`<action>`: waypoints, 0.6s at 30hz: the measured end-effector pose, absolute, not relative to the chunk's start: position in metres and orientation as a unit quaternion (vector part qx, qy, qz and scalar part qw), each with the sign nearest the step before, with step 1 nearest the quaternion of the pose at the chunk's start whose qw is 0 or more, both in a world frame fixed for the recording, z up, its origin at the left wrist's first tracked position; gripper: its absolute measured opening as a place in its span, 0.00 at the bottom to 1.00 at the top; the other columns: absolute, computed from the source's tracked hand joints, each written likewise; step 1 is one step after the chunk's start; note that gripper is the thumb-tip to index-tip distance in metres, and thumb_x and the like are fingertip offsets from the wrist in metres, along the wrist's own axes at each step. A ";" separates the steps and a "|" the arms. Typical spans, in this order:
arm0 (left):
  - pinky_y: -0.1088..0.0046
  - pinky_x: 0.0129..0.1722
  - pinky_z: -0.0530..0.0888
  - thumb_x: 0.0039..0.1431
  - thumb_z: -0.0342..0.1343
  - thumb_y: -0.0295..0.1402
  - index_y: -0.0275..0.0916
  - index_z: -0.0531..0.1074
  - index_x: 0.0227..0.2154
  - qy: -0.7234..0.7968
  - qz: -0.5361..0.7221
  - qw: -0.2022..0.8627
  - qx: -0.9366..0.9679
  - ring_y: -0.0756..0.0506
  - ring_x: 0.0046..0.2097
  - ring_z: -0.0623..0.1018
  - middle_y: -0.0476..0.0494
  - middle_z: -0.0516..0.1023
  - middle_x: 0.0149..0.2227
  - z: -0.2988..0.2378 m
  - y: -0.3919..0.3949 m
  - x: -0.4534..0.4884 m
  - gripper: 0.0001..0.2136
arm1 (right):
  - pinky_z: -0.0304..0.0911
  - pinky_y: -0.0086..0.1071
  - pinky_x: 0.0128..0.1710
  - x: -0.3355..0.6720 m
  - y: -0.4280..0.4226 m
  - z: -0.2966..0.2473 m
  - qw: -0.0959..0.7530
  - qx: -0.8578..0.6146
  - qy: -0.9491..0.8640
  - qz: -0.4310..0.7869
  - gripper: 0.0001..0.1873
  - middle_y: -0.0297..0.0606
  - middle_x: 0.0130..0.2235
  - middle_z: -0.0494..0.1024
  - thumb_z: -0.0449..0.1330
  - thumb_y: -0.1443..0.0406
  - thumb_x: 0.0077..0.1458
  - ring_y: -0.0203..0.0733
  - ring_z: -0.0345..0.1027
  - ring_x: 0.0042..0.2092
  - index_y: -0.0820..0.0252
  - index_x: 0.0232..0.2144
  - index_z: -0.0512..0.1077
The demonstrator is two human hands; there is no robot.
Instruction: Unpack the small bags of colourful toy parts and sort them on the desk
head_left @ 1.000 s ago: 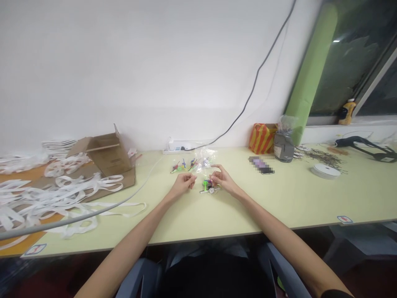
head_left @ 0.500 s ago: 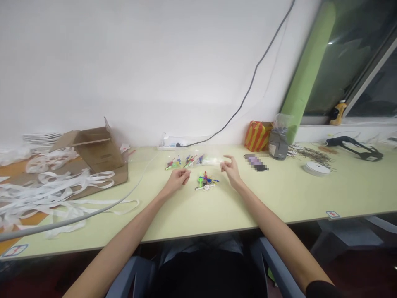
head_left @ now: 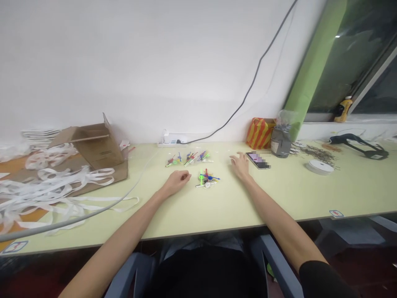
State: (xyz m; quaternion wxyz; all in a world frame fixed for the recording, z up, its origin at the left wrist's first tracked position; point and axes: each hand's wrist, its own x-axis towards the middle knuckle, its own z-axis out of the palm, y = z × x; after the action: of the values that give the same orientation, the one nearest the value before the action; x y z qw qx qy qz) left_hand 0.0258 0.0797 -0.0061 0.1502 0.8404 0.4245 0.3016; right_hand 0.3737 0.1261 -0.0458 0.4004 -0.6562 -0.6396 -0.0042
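Note:
My left hand (head_left: 177, 181) rests on the table with its fingers curled into a loose fist, nothing showing in them. Just to its right lies a small pile of coloured plastic pieces (head_left: 207, 179), with green, red, blue and white parts and a white wheel shape. My right hand (head_left: 240, 165) is palm down on the table beyond the pile, fingers apart and holding nothing. A phone (head_left: 259, 161), partly blurred out, lies close to its right. Behind the pile, clear plastic packets (head_left: 189, 158) with similar coloured pieces lie in a row.
A cardboard box (head_left: 96, 145) and tangled white straps (head_left: 62, 190) cover the left side of the table. A power strip (head_left: 170, 143) sits against the wall. Towards the right are a striped bag (head_left: 261, 133), a grey container (head_left: 281, 142) and a white roll (head_left: 319, 167).
My right hand has moved right, towards the phone, and lowered to the table. The shiny clear plastic beside it no longer shows there. My left hand has settled slightly lower left, still curled.

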 end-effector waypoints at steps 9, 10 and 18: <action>0.72 0.36 0.68 0.63 0.49 0.36 0.38 0.73 0.32 0.366 0.302 0.174 0.863 0.48 0.34 0.71 0.47 0.74 0.32 0.008 0.062 0.037 0.11 | 0.61 0.43 0.53 0.317 0.093 -0.017 0.386 -0.446 -0.804 0.078 0.18 0.46 0.44 0.79 0.52 0.55 0.68 0.47 0.69 0.48 0.59 0.41 0.78; 0.72 0.38 0.69 0.63 0.50 0.35 0.38 0.74 0.33 0.348 0.293 0.173 0.873 0.47 0.36 0.72 0.46 0.75 0.34 0.008 0.060 0.039 0.10 | 0.62 0.41 0.53 0.310 0.086 -0.014 0.372 -0.404 -0.830 0.097 0.18 0.45 0.44 0.79 0.54 0.54 0.67 0.46 0.70 0.47 0.58 0.41 0.78; 0.67 0.50 0.70 0.53 0.43 0.17 0.41 0.78 0.41 0.289 0.255 0.137 0.912 0.44 0.47 0.74 0.43 0.76 0.43 -0.005 0.066 0.039 0.22 | 0.49 0.52 0.65 0.277 0.060 -0.017 0.257 -0.336 -0.901 0.095 0.34 0.46 0.67 0.61 0.61 0.48 0.60 0.58 0.49 0.68 0.51 0.64 0.64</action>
State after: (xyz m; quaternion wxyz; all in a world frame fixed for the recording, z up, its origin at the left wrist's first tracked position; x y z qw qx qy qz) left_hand 0.0395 0.0657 -0.0045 0.1372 0.9124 0.2891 0.2550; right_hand 0.2771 0.0599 -0.0174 0.2573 -0.3360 -0.9010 0.0951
